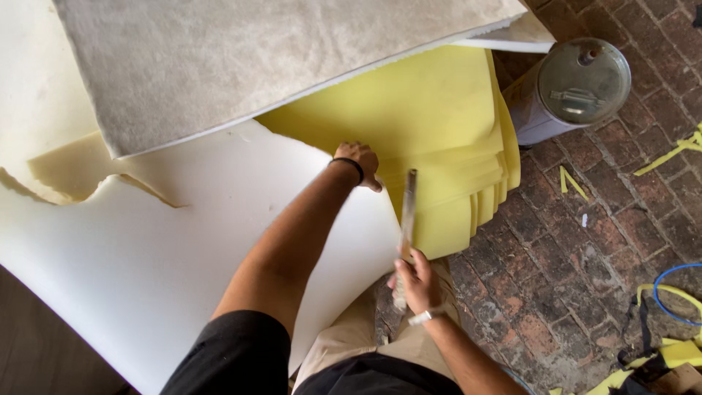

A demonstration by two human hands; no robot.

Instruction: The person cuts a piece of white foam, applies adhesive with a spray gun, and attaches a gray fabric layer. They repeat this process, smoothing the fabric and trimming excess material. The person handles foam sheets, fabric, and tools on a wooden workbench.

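Left hand (358, 162): arm stretched forward, fingers curled, pressing the far edge of a white foam sheet (183, 241). Right hand (415, 281): fisted around a long blade (407, 212), upright beside the sheet's right edge. Beyond: stacked yellow foam (439, 132); metal can (578, 84) far right on brick floor (585, 241).

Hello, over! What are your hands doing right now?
Left hand gripping white foam sheet edge. Right hand holding long metal blade at that edge. Yellow foam stack right behind.
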